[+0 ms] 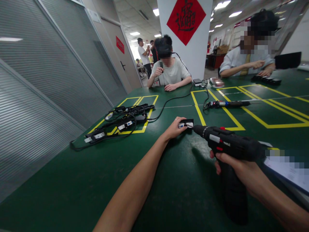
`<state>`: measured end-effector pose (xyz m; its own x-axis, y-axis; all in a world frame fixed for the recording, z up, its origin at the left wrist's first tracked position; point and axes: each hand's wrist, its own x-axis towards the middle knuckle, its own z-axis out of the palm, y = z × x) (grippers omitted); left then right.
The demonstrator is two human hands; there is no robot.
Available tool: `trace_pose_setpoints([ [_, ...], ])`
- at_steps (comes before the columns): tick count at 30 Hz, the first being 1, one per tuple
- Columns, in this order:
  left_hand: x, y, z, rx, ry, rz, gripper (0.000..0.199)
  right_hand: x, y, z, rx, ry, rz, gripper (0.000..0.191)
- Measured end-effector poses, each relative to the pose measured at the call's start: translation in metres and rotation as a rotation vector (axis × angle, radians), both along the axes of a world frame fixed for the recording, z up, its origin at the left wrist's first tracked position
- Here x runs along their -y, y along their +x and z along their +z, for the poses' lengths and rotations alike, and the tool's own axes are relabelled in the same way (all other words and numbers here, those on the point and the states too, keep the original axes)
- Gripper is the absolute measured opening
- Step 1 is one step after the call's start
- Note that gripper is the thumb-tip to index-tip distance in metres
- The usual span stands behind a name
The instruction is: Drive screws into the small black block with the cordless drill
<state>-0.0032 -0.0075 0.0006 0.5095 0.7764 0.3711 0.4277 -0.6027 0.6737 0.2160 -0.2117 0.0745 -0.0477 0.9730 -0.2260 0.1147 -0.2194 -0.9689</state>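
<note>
My left hand (pixel 174 129) is wrapped round one end of a small black case (pixel 189 124) with a white part inside, standing on the green table (pixel 145 167). In my right hand (pixel 231 162) is a black cordless drill (pixel 227 141), held by its handle. The drill's chuck points left and its front end is close to the case's right side; whether the two touch I cannot tell.
Black devices with cables (pixel 125 120) lie at the left within yellow tape. A slim tool (pixel 227 104) lies beyond the drill, and papers (pixel 287 167) are at the right. Two people (pixel 172 71) sit across the table, one further right (pixel 248 61). A cable (pixel 166 104) crosses the table.
</note>
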Motion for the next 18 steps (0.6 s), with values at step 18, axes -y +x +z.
trace_pose_setpoints([
  [18, 0.0015, 0.0011, -0.0023, 0.111, -0.018, -0.013, 0.022, 0.0026, 0.0039, -0.0037, -0.081, -0.017, 0.029, 0.018],
])
